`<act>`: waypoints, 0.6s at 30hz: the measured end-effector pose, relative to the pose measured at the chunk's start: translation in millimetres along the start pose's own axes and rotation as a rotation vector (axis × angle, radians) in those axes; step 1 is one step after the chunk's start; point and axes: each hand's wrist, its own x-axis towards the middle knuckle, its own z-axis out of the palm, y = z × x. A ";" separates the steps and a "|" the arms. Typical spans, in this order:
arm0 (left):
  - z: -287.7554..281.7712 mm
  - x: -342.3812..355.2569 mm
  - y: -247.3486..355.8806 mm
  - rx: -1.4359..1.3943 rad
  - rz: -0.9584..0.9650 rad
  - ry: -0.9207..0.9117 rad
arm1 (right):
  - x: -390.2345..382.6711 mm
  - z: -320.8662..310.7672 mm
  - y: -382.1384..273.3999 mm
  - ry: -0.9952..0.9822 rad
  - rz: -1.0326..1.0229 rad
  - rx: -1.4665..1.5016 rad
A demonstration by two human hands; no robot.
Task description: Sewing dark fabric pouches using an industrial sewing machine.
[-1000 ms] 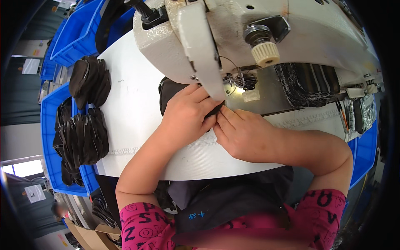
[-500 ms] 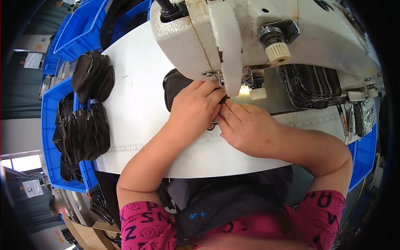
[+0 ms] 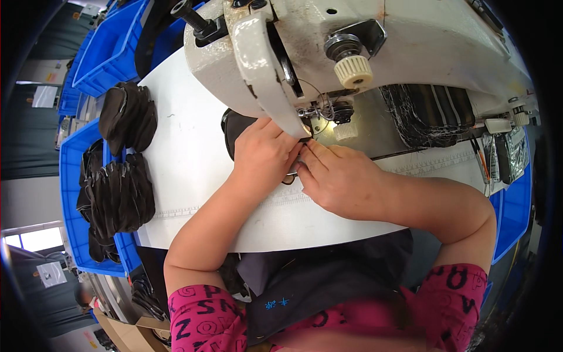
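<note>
A dark fabric piece point(image 3: 233, 130) with a rounded edge, resembling a small pouch, lies on the white sewing table under the head of a white sewing machine point(image 3: 346, 41). My left hand point(image 3: 263, 154) rests over its right part, fingers bent and gripping the cloth close to the machine's needle area. Facing it, my right hand point(image 3: 343, 180) pinches the fabric's edge, its fingertips almost touching the left ones. A small dark loop point(image 3: 288, 179) pokes out below the hands. The fingertips and the cloth between them are partly hidden.
Stacked dark fabric pouches point(image 3: 126, 117) stand at the table's left edge, with more in a blue bin point(image 3: 69, 193). Right of the needle lies a pile of dark pieces with frayed threads point(image 3: 431, 114). A ruler strip point(image 3: 431, 168) crosses the table. Tools and a clear packet point(image 3: 516, 155) lie far right.
The view has shifted, so the machine head appears farther left and its needle area shows more. Both hands keep their grip on the fabric, appearing slightly farther left.
</note>
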 end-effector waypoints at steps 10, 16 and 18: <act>4.1 -2.9 1.3 0.031 -0.062 0.025 | 2.0 5.6 1.4 0.021 0.002 0.027; 2.7 -3.9 -2.4 0.050 -0.087 0.010 | 4.8 1.9 6.6 -0.017 0.045 0.043; -2.8 -5.8 -5.5 0.037 -0.084 -0.002 | 5.5 2.5 6.2 -0.057 0.078 0.046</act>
